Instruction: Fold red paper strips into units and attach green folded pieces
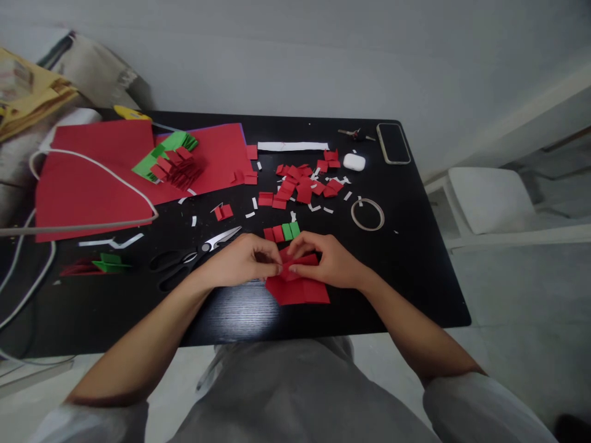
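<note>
Both hands meet over a folded piece of red paper (302, 292) near the front of the black table. My left hand (247, 261) pinches its upper left part between thumb and finger. From the other side, my right hand (325, 261) grips the paper, its thumb pressed close to the left one. The fingertips cover part of the folds. Just beyond the hands lie small folded red pieces (274, 234) and green pieces (290, 231) in a row. Black-handled scissors (203, 249) rest open-bladed beside my left wrist.
Small folded red papers (302, 184) and white scraps lie mid-table. Large red sheets (96, 178), a yellow cutter (132, 113) and a white cable (92, 229) are at left. A tape ring (368, 214), white earbud case (354, 162), keys (356, 134) and phone (393, 143) sit at right.
</note>
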Tool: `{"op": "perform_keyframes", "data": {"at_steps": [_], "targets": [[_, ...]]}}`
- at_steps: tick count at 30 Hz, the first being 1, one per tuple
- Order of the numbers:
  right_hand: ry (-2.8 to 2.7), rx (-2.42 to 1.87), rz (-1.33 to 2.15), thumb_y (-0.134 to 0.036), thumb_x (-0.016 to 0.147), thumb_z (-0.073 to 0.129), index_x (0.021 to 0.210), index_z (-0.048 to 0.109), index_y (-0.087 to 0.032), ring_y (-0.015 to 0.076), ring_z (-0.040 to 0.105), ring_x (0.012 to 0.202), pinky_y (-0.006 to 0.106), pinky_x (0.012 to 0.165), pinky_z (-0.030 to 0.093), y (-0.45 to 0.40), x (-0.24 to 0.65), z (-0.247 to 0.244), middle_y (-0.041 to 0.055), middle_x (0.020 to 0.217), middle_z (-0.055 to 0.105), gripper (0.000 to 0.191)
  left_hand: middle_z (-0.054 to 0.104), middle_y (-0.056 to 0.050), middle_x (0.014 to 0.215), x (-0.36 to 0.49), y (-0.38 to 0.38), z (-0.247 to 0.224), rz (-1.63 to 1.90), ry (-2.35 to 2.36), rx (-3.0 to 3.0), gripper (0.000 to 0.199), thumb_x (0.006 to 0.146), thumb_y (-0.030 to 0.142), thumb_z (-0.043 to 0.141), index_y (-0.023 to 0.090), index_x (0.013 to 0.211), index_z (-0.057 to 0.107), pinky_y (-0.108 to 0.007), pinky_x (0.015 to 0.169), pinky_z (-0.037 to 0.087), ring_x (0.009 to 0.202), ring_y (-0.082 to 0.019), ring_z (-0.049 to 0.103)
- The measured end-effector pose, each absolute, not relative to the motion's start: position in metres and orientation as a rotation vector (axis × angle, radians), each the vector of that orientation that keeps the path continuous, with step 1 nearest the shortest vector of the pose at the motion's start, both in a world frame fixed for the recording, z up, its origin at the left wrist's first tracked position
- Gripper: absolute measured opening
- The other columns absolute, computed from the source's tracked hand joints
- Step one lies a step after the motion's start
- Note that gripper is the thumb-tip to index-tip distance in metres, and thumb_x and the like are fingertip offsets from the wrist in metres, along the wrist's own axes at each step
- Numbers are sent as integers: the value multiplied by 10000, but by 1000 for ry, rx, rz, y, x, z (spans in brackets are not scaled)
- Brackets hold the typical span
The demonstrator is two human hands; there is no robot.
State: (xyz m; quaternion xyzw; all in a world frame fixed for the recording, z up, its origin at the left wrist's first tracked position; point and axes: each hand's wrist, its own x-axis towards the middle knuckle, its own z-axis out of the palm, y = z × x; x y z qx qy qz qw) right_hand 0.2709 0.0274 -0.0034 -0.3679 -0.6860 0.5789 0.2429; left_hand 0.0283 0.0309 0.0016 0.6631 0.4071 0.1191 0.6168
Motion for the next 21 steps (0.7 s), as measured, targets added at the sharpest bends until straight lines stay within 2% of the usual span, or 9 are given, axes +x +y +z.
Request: {"op": "perform_keyframes", "data": {"at_steps": [8,14,21], "targets": [[-1887,-1017,1537,-103,847,697,1014,690,-200,180,776,936,312,882,580,26,269,-2,37,1020,785,193,671,26,653,30,30,-2,303,963,1505,84,826,222,680,168,795,736,-194,560,414,592,-106,580],[-1888,-983,1542,-155,906,667,1029,729,-190,182,770,945,316,889,576,27,269,3,46,992,798,143,673,25,661,31,29,-1,306,959,1492,77,827,199,672,167,808,740,-192,566,411,598,-103,575],[-1874,-1012,1550,-119,856,690,1012,724,-177,168,754,870,299,836,563,28,270,2,34,919,787,170,668,22,653,30,30,0,304,968,1502,90,823,220,685,157,788,740,-195,570,409,598,-101,560]]}}
